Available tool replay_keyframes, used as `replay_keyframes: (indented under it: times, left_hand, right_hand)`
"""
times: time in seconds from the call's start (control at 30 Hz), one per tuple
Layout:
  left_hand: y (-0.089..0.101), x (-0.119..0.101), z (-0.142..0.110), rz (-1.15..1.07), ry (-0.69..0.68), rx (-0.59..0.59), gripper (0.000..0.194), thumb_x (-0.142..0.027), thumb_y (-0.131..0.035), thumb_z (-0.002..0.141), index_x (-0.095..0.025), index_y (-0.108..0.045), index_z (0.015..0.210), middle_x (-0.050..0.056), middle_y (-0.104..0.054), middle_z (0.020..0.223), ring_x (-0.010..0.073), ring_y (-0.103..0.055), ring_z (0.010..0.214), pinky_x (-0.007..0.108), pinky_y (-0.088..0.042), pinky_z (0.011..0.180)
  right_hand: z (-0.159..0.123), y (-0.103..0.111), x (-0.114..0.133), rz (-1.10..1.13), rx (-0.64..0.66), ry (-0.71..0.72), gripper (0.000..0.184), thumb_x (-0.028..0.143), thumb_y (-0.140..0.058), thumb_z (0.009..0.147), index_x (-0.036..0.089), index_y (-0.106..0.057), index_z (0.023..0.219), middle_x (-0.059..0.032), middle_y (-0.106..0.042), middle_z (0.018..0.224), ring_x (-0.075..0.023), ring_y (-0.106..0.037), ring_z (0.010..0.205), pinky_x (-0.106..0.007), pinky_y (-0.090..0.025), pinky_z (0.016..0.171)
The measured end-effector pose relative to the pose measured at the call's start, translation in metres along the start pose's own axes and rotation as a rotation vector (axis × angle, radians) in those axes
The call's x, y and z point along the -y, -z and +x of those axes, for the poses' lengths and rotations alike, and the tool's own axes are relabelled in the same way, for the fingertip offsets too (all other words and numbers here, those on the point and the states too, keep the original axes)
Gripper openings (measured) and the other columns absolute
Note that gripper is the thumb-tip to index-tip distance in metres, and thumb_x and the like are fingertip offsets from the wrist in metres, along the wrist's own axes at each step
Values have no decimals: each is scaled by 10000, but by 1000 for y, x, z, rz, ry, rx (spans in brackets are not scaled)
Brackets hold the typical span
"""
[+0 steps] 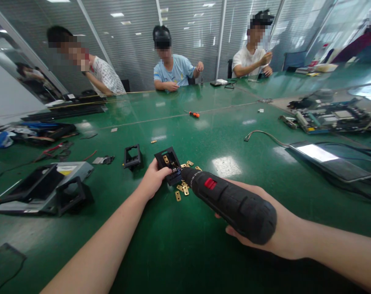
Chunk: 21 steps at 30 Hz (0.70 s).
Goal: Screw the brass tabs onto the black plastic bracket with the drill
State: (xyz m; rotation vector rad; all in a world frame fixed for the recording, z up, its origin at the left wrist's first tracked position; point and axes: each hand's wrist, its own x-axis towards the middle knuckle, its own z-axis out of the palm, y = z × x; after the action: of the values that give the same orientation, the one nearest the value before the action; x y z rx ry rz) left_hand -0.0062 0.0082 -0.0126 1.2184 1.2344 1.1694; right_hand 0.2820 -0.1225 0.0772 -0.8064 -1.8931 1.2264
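My left hand [154, 179] grips a small black plastic frame [168, 163] tilted up off the green table [179, 245], fingers closed on its near left edge. A brass plate sits inside the frame. My right hand [265, 228] is wrapped round a black electric screwdriver [231, 202] with a red switch; its tip points into the frame's lower right corner. Several small brass plates [184, 188] lie scattered on the table under and beside the frame.
A second black frame [132, 157] stands to the left. A grey metal drive case with black brackets [47, 185] lies at the left, a tablet with cable [329, 160] and circuit boards [329, 117] at the right. An orange screwdriver [194, 114] lies further back. Three people sit across the table.
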Motion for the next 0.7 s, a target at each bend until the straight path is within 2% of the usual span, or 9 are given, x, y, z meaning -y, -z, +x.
replay_keyframes:
  times: [0.2, 0.7]
  left_hand:
    - [-2, -2, -1, -3, -3, -18, 458, -237, -777, 617, -216, -674, 1062, 35, -752, 1048, 291, -702, 1027, 491, -532, 1003]
    - [1, 1, 0, 8, -8, 6, 481, -245, -786, 631, -220, -681, 1100, 45, -761, 1107, 296, -710, 1046, 493, -542, 998]
  right_hand:
    - [-1, 1, 1, -4, 9, -41, 730, 160, -797, 820, 191, -542, 1504, -69, -776, 1040, -236, -758, 895, -310, -631, 805]
    - [0, -1, 3, 17, 8, -28, 686, 157, -782, 839, 227, -559, 1483, -54, -786, 1063, -223, -758, 895, -284, -647, 767]
